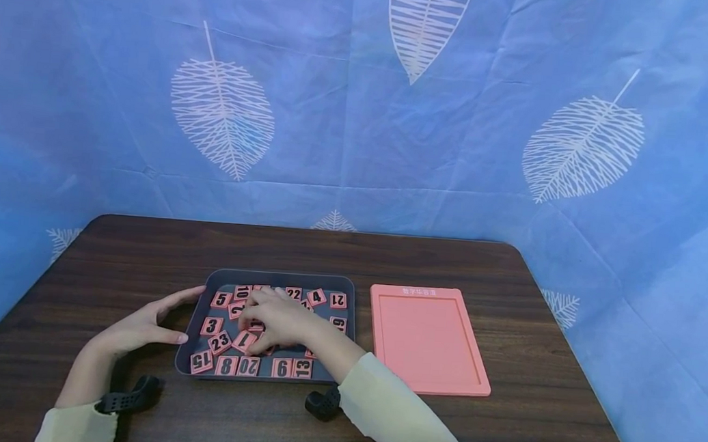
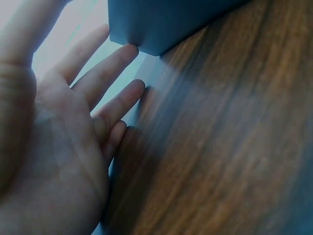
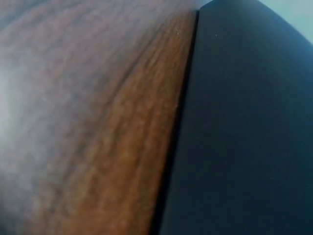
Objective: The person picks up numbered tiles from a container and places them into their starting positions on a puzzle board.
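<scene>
A dark grey tray point(image 1: 262, 381) holds many loose pink tiles with black numbers, among them the 5 tile point(image 1: 221, 299), the 23 tile point(image 1: 219, 342) and the 20 tile point(image 1: 248, 366). At the tray's left rim, my left hand point(image 1: 140, 322) has thumb and fingers spread and fairly straight; its fingertips meet or nearly meet the outer wall point(image 2: 161, 24). My right hand point(image 1: 285, 317) reaches over the tray with bent fingers. Its thumb and fingers come down around the 1 tile point(image 1: 243, 341); whether they pinch a tile is hidden. The right wrist view shows only the tray's side point(image 3: 244, 122) and wood.
A pink rectangular frame board point(image 1: 428, 339) with a raised border lies right of the tray on the dark wooden table point(image 1: 241, 418). Black bands circle both wrists. Behind the table hangs a blue cloth point(image 1: 311, 122) with white leaf prints.
</scene>
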{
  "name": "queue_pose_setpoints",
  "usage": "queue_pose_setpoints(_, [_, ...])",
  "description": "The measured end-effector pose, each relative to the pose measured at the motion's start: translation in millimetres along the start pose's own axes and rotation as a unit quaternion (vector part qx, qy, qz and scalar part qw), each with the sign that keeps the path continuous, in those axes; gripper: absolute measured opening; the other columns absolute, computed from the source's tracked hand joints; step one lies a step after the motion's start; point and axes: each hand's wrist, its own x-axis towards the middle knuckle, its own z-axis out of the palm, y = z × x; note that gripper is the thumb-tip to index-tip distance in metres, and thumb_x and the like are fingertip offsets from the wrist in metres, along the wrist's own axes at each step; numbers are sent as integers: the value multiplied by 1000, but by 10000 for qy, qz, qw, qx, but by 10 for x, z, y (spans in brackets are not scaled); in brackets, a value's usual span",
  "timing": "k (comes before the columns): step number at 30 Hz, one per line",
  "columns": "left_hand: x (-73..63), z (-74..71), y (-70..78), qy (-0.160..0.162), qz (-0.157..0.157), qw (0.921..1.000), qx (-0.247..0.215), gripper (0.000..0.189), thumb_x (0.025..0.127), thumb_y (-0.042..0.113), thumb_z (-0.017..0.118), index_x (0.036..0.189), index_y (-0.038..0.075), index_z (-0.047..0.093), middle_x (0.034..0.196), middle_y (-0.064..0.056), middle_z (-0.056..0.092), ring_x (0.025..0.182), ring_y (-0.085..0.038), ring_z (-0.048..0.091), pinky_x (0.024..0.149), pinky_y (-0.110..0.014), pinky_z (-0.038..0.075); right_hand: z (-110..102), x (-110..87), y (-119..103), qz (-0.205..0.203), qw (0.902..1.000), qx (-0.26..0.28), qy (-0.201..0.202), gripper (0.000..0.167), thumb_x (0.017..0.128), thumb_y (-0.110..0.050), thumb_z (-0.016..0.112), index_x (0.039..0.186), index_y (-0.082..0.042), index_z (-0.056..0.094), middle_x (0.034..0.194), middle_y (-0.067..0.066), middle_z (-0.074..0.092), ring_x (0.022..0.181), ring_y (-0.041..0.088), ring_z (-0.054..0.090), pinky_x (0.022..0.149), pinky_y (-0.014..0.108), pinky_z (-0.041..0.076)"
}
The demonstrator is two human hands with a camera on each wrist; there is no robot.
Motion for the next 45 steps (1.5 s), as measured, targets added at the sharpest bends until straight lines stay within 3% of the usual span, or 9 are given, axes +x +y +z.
queue_pose_setpoints(15, [8, -1, -31, 41, -45, 10000, 40, 79, 84, 13, 72, 151, 9, 29, 152, -24, 23, 135, -47, 15, 94, -77, 12, 6, -3, -17, -210, 9968, -714, 281, 31, 78, -54, 73, 94, -27, 68, 104, -11, 52, 95, 8, 44, 75, 21, 30])
queue_pose_setpoints(23, [-11, -9, -37, -47, 32, 9999, -125, 78, 86, 10, 70, 151, 9, 27, 152, -24, 20, 135, -47, 14, 95, -75, 16, -79, -62, -18, -162, 9913, -995, 851, 34, 74, -59, 73, 92, -29, 69, 107, -11, 55, 93, 7, 43, 71, 22, 27])
queue_pose_setpoints(33, [-8, -7, -32, -24, 87, 9999, -72, 79, 85, 10, 70, 151, 9, 27, 152, -25, 21, 134, -48, 15, 95, -75, 17, -138, -251, -44, 92, 9818, -872, 1687, 39, 71, -60, 75, 89, -27, 69, 101, -10, 54, 91, 9, 44, 76, 28, 30])
queue_pose_setpoints(45, [-3, -9, -36, -25, 113, 9998, -135, 78, 85, 9, 70, 151, 8, 28, 152, -25, 21, 135, -48, 13, 94, -77, 12, -159, -528, -41, 865, 9631, -695, 2453, 38, 67, -60, 77, 84, -27, 67, 102, -10, 54, 95, 10, 46, 78, 34, 32])
